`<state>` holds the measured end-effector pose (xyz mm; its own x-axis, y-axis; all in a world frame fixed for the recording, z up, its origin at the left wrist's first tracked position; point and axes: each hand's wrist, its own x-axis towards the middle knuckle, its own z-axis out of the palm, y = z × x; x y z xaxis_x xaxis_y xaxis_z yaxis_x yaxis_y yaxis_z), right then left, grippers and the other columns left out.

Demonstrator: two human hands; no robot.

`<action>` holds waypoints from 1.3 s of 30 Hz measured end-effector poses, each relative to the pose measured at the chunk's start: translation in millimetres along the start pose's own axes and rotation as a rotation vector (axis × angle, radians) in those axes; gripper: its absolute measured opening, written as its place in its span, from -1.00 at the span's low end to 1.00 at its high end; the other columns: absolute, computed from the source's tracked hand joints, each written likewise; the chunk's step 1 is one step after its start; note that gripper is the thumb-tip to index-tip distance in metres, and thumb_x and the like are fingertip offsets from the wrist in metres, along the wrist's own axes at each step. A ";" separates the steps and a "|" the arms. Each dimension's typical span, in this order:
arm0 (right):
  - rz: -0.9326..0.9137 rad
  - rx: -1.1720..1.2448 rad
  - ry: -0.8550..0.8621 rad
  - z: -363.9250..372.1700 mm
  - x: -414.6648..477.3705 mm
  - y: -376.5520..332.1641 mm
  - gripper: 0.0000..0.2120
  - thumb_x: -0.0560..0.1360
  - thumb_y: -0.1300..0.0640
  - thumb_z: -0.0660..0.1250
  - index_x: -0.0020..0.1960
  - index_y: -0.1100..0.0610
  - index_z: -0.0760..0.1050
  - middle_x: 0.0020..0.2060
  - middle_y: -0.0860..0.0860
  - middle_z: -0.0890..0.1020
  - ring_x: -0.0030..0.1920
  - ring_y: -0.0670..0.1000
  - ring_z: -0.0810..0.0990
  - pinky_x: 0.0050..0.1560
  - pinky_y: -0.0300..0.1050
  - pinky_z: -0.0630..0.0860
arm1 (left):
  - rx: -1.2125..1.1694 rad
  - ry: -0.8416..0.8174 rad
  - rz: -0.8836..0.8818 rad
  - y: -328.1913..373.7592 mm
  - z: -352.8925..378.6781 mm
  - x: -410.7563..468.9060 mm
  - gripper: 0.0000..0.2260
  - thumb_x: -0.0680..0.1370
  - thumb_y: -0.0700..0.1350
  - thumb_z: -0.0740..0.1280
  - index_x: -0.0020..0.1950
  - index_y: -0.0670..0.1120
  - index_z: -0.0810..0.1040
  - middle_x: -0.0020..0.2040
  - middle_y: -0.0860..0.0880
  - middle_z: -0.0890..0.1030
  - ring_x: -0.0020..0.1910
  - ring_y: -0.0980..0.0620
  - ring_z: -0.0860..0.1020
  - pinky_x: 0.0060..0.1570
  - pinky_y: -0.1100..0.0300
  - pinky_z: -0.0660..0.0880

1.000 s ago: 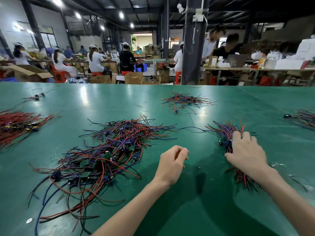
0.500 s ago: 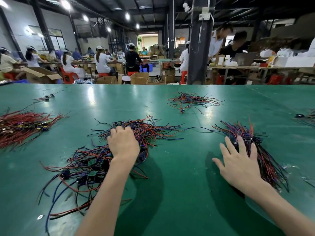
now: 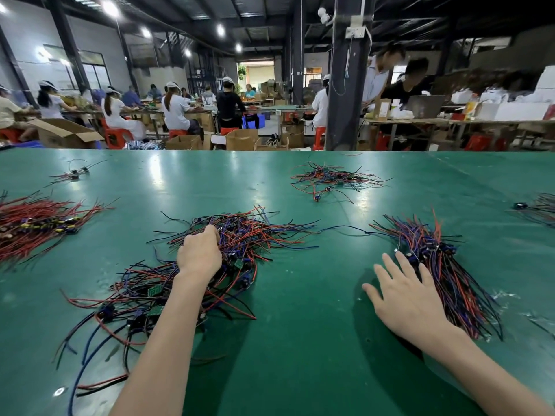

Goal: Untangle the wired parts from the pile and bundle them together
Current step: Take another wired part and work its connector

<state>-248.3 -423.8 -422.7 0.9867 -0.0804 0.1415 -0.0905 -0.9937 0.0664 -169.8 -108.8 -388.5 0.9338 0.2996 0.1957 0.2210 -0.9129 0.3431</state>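
The wide green glossy table top [image 3: 300, 340] reflects the round ceiling lamps [image 3: 109, 7]. Behind its far edge stands a dark steel pillar [image 3: 342, 100]. Workers in white caps [image 3: 175, 109] sit on red plastic stools [image 3: 115, 138]. Open brown cardboard boxes [image 3: 64, 135] stand just past the table edge, and a grey laptop [image 3: 426, 106] is on a cluttered long bench [image 3: 480, 123] at the right.

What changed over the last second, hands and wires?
The left hand moved from mid-table forward into the tangled pile and now grips wires there. The right hand came off the sorted bundle, drew back and lies open and flat at its near edge. Pile and bundle stayed put.
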 end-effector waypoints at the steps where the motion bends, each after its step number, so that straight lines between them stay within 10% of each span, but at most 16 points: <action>1: -0.001 0.004 -0.001 -0.1 -0.3 -0.1 -0.45 0.61 -0.20 -0.10 0.52 0.00 0.09 0.55 -0.03 0.00 0.54 0.02 -0.15 0.49 0.12 -0.12 | -0.027 0.010 -0.002 -0.9 -0.3 0.3 -0.80 0.58 -0.27 0.21 0.18 -0.09 0.44 0.07 -0.16 0.58 0.11 -0.16 0.48 0.00 -0.02 0.48; 9: -0.006 0.036 -0.023 -1.6 -2.9 -1.2 -0.48 0.62 -0.18 -0.10 0.51 0.00 0.11 0.55 -0.05 0.02 0.54 0.00 -0.14 0.48 0.12 -0.11 | -0.033 0.013 0.008 -6.4 -8.0 -3.6 -0.67 0.51 -0.37 0.23 0.13 -0.05 0.63 0.15 -0.09 0.60 0.17 -0.12 0.51 0.10 0.02 0.52; 16: -0.049 0.041 0.011 -2.7 -4.5 -3.6 -0.51 0.63 -0.14 -0.08 0.50 0.00 0.14 0.54 -0.06 0.05 0.54 -0.02 -0.13 0.48 0.13 -0.10 | -0.244 0.285 -0.054 -4.1 -13.0 -8.9 -0.86 0.55 -0.17 0.36 -0.02 -0.20 0.68 -0.11 -0.22 0.66 -0.16 -0.19 0.58 -0.19 0.09 0.47; 26: -0.243 0.330 0.365 -10.3 -8.5 -17.8 -0.60 0.54 0.04 0.29 0.36 0.11 0.42 0.32 -0.01 0.49 0.42 -0.01 0.32 0.44 -0.02 0.13 | -0.643 0.927 0.561 29.6 -33.5 -24.7 -0.81 0.56 -0.27 0.27 0.09 -0.31 0.60 -0.09 -0.22 0.65 -0.13 -0.12 0.62 -0.11 0.09 0.57; 33: -0.204 0.905 0.443 -19.3 -12.9 -25.8 -0.71 0.58 0.19 0.24 0.29 0.14 0.45 0.15 0.02 0.58 0.19 0.00 0.52 0.28 -0.06 0.39 | -1.390 0.325 0.447 74.7 -35.3 -57.4 -0.87 0.62 -0.19 0.21 0.00 -0.09 0.55 -0.24 -0.01 0.68 -0.29 0.07 0.61 -0.24 0.23 0.57; 39: -0.252 1.497 0.010 -30.6 -20.2 -30.3 -0.71 0.52 -0.01 0.20 0.17 0.06 0.52 0.01 -0.03 0.69 0.13 -0.14 0.57 0.16 -0.40 0.37 | -1.673 -0.264 0.241 94.6 -20.7 -78.3 -0.87 0.59 -0.23 0.23 -0.07 -0.20 0.56 -0.28 -0.09 0.67 -0.40 0.08 0.56 -0.34 0.30 0.54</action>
<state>-269.7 -389.6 -397.4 0.9535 0.0925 0.2870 0.2980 -0.1431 -0.9438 -227.9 -212.8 -352.3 0.9550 0.0018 0.2967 -0.2743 0.3872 0.8803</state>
